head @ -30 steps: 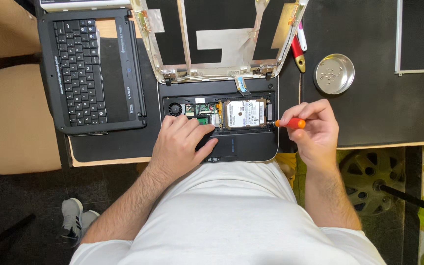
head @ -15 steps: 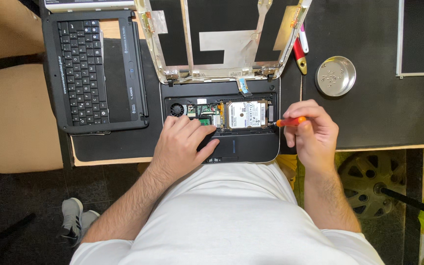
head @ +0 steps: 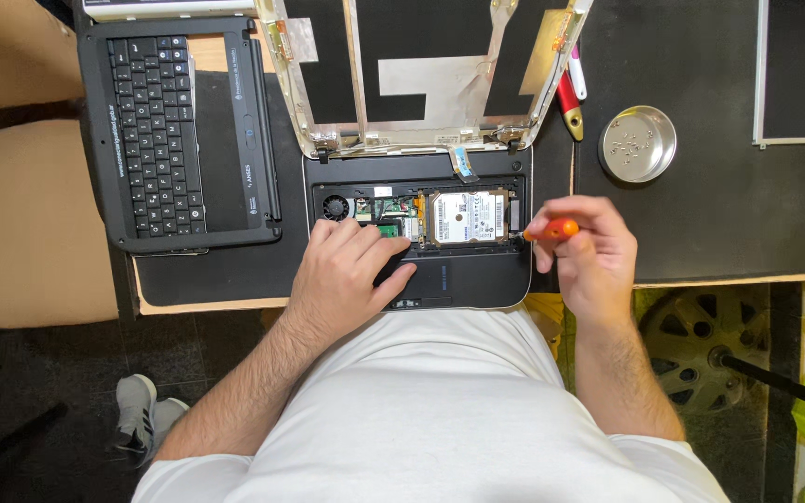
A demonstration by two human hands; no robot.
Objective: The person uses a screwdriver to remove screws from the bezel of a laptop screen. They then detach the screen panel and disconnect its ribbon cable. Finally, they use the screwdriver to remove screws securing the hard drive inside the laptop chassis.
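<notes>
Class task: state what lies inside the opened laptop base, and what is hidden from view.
Inside the laptop base: a hard drive, a fan and a green board. The left hand covers what lies beneath it.

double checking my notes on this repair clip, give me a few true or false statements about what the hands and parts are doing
1. The right hand holds an orange-handled screwdriver at the right edge of the opened black laptop base. True.
2. The left hand is lifting the detached black keyboard panel. False: it rests on the laptop base; the panel lies apart to the left.
3. The round silver metal dish sits on the black mat to the right of the laptop. True.
4. The silver rectangular hard drive lies in the dish. False: it sits inside the laptop base.
</notes>
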